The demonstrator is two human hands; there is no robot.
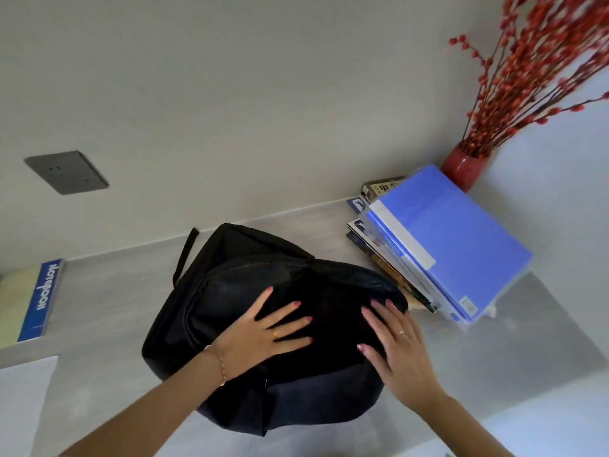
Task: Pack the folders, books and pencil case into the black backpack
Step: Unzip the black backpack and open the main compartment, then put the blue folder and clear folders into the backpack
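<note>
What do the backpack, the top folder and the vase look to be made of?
Backpack: black woven fabric, likely nylon or polyester; matte, creased, sagging softly under both hands. Top folder: blue plastic, smooth and slightly translucent, with clear sleeve edges showing at the corner. Vase: probably glazed ceramic; red, speckled, faintly glossy.

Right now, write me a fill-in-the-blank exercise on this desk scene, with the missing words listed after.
1. Both hands, the left hand and the right hand, rest flat on the ____ backpack.
2. The top folder on the stack is ____.
3. The folders lie on top of several ____.
4. The red vase holds branches with ____ berries.

Missing words: black; blue; books; red
</note>
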